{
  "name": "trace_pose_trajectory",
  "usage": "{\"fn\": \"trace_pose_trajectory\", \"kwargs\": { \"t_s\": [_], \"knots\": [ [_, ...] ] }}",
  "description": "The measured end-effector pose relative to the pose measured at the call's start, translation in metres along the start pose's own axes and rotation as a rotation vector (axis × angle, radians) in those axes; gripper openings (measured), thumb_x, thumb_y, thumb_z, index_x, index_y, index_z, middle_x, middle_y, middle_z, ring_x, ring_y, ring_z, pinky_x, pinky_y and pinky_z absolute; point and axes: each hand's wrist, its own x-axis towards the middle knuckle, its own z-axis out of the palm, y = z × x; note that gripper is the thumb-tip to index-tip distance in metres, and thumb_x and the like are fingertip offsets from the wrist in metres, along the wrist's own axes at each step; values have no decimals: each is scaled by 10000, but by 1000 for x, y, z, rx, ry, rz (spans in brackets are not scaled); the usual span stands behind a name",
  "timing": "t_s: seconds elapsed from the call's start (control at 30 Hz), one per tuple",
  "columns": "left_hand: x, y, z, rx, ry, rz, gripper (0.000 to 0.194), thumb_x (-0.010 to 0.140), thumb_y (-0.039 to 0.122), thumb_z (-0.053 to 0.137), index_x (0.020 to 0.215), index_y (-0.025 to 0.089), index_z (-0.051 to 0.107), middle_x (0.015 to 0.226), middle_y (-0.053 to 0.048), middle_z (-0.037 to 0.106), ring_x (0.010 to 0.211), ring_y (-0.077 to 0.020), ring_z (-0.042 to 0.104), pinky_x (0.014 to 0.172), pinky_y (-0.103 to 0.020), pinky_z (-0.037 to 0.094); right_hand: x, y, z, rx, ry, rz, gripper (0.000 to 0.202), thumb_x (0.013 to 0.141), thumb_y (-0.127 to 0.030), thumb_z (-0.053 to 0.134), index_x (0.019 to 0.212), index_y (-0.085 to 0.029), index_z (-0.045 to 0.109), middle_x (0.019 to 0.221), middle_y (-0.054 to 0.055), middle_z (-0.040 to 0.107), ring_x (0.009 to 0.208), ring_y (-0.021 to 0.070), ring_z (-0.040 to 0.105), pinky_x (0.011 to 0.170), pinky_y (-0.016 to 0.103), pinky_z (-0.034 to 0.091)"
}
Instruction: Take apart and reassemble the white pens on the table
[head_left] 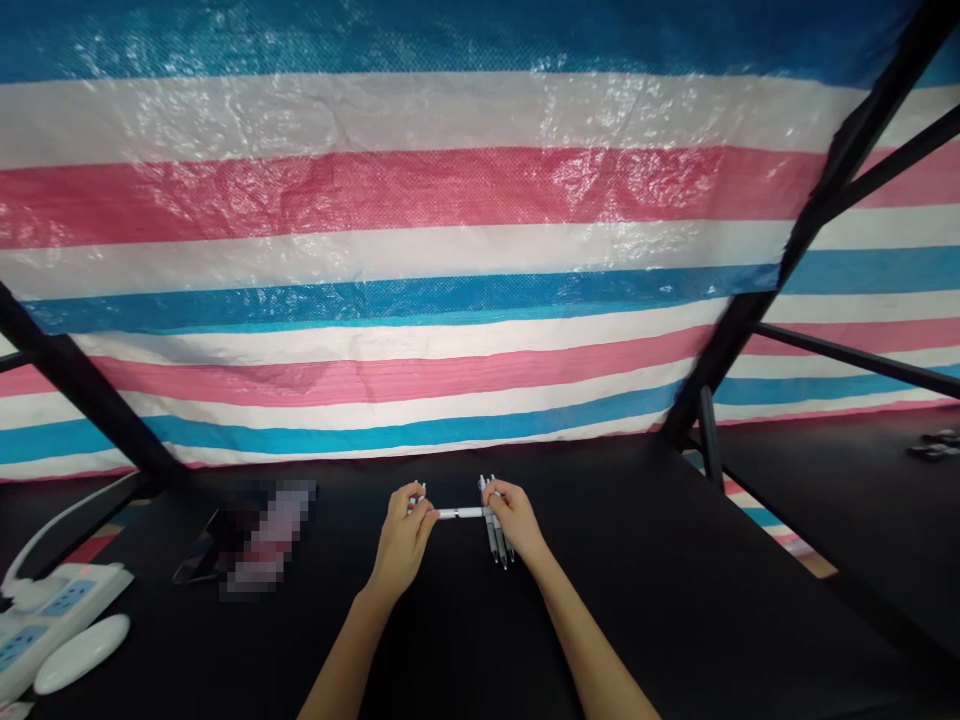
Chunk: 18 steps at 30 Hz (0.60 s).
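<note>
A white pen (469, 512) with a dark band near its middle lies level between my two hands. My left hand (403, 530) pinches its left end between thumb and fingers. At the pen's other end, my right hand (516, 517) has its fingers closed, and they hide that end. Several grey-and-white pens (497, 540) lie side by side on the black table under my right fingers, dark tips toward me. Small white clip-like ends (421, 487) show just beyond my left fingers; what they belong to is hidden.
The black table (450, 650) has a pixelated item (270, 540) beside a dark object at left. Nearer the left edge are a white power strip (71, 600) and a white oval object (82, 653). Black frame bars (720, 350) flank a striped sheet (405, 375) behind.
</note>
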Motion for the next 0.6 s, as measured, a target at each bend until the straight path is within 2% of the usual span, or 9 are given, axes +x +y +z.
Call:
{"fn": "trace_pose_trajectory", "kwargs": {
  "t_s": [0.13, 0.2, 0.27, 0.33, 0.43, 0.6],
  "knots": [
    [2, -1, 1, -94, -42, -80, 455, 903, 289, 352, 487, 175, 497, 892, -63, 570, 840, -171, 520, 753, -308, 471, -6, -3, 1, -4, 16, -87, 161, 727, -189, 383, 611, -195, 496, 485, -56, 318, 448, 95, 306, 465, 216, 218],
    [3, -3, 1, -142, -57, -104, 491, 907, 301, 342, 453, 175, 480, 880, -59, 594, 862, -177, 523, 779, -323, 463, -8, -5, 0, -4, 32, -120, 160, 774, -222, 389, 687, -200, 521, 476, -69, 282, 434, 92, 289, 459, 215, 204],
    [4, -6, 1, -176, -47, -134, 436, 904, 316, 350, 552, 184, 570, 927, -60, 602, 909, -187, 527, 819, -348, 457, -8, -5, -2, -2, 63, -128, 144, 803, -263, 401, 768, -206, 529, 475, -81, 255, 422, 89, 276, 453, 213, 195],
    [4, -9, 1, -200, -33, -157, 324, 898, 326, 366, 784, 203, 643, 1007, -68, 584, 970, -196, 524, 849, -366, 454, -6, -3, -5, 23, 108, -110, 128, 805, -288, 418, 804, -208, 517, 473, -89, 248, 411, 87, 265, 445, 210, 186],
    [3, -13, 1, -203, -39, -142, 256, 884, 330, 406, 1026, 233, 595, 1088, -79, 542, 1053, -204, 507, 879, -368, 449, -1, 4, -11, 123, 193, -55, 106, 785, -295, 436, 807, -205, 489, 455, -102, 233, 400, 84, 233, 432, 207, 174],
    [0, -15, 3, -143, -26, -69, 202, 882, 302, 420, 970, 232, 588, 1073, -72, 523, 1050, -192, 520, 904, -349, 436, 3, 9, -15, 240, 164, -25, 87, 759, -280, 466, 806, -207, 476, 452, -113, 199, 393, 77, 191, 417, 206, 149]
  ]
}}
